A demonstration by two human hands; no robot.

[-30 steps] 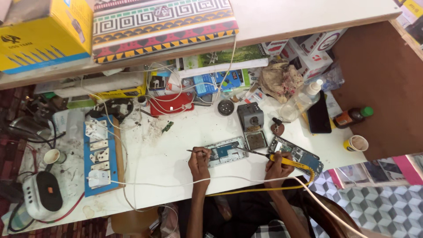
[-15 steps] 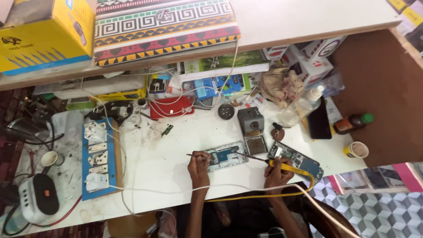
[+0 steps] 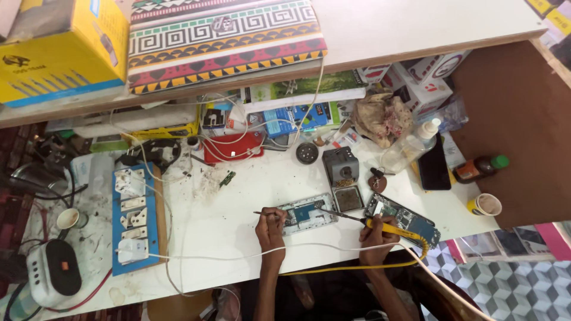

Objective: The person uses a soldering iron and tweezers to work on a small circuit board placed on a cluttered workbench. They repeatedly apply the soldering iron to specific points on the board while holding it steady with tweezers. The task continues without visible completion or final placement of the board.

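Soldering going on near the front edge of the white workbench [image 3: 238, 202]. An opened phone [image 3: 307, 213], blue and silver inside, lies flat near that edge, about the middle of it. The person's right hand [image 3: 376, 238] is wrapped round a yellow-handled soldering iron [image 3: 380, 226], tip slanting over to the phone's right end; its yellow cable runs off along the front edge. Left hand [image 3: 270, 229] pinches a thin pair of tweezers [image 3: 264, 213] right at the phone's left end, fingers closed narrow on them.

Just beside the right hand sits a second opened phone [image 3: 410, 220], dark with a green board, tilted toward the right front corner. Behind the first phone stands a grey iron stand [image 3: 342, 175] with a sponge tray.

Packaging-wise: a big yellow box [image 3: 59, 50] with a blue strip sits at the left end of the shelf above, next to a flat case [image 3: 226, 38] in zigzag bands of green, white, red and yellow. White boxes with red marks [image 3: 428, 80] are stacked at the back right corner, and blue cartons [image 3: 291, 116] lean at the back edge. A red pouch [image 3: 232, 148] with white wires lies left of those. A blue board of white sockets [image 3: 134, 220] runs along the left side. A brown bottle with a green cap [image 3: 482, 167] and a small paper cup [image 3: 485, 205] sit at the right edge.
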